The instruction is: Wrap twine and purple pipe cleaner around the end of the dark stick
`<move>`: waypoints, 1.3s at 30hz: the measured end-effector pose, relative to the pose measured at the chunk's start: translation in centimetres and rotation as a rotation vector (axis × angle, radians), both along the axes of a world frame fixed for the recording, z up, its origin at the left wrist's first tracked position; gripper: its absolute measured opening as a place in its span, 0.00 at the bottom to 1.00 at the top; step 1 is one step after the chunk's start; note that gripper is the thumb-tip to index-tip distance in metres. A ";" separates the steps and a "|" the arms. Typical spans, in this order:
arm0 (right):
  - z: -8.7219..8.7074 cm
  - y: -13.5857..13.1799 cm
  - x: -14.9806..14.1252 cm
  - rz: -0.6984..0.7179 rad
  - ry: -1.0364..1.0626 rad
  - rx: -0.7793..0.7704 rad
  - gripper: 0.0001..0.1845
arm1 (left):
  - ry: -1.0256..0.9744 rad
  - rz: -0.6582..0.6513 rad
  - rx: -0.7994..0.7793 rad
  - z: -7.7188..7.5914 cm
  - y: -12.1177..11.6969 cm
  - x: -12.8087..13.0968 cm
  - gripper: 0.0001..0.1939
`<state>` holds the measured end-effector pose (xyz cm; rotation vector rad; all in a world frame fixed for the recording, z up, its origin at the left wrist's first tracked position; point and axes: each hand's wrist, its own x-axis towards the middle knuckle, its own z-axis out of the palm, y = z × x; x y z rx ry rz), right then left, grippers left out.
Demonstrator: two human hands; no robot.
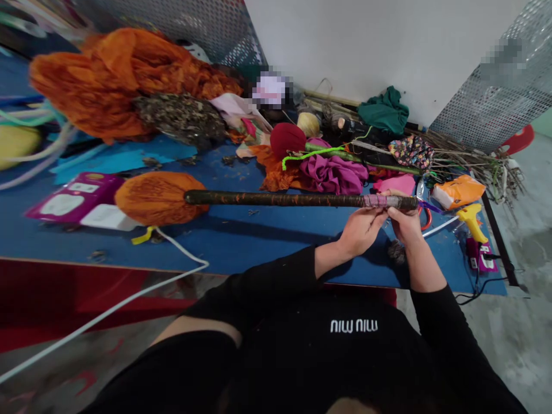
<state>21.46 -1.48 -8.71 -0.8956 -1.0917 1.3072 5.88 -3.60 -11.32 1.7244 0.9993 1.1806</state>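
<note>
A long dark brown stick lies level across the view above the table. Its left end overlaps an orange cloth-covered bulb; whether the two are joined I cannot tell. Near the right end, a pinkish strip is wound around the stick. My left hand is closed on the stick from below, at this wrapped part. Right beside it, my right hand pinches the stick close to its tip. Some fingers of both hands are hidden behind the stick.
Orange cloth, a magenta cloth, a red ball and a twig bundle crowd the blue table's back. A yellow glue gun and red-handled scissors lie right. A purple box and white cord are left.
</note>
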 end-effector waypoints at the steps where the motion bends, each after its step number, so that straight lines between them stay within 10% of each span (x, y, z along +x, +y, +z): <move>1: 0.0 0.0 -0.2 0.003 0.007 0.001 0.34 | 0.066 0.012 0.010 0.0 0.2 0.0 0.18; 8: 0.2 -0.2 -1.3 -0.019 0.052 -0.009 0.33 | 0.359 0.031 0.025 1.2 -0.7 -2.1 0.16; 11: 0.1 -0.1 -1.3 -0.013 0.069 0.022 0.30 | 0.666 0.273 0.425 2.7 -2.3 -4.1 0.14; 14: 0.1 -0.1 -1.3 0.010 0.062 0.011 0.28 | 0.480 0.380 0.890 4.6 -2.5 -5.4 0.06; 17: 0.2 -0.1 -1.4 0.008 0.049 -0.016 0.27 | 0.624 0.439 0.819 6.2 -0.5 -5.8 0.17; 23: -0.3 -0.1 -1.6 -0.084 0.084 -0.047 0.24 | 0.902 0.018 0.585 7.0 2.4 -6.4 0.29; 39: 0.2 -0.5 -1.8 -0.100 0.084 -0.041 0.25 | 0.657 0.185 0.887 5.3 1.9 -6.2 0.19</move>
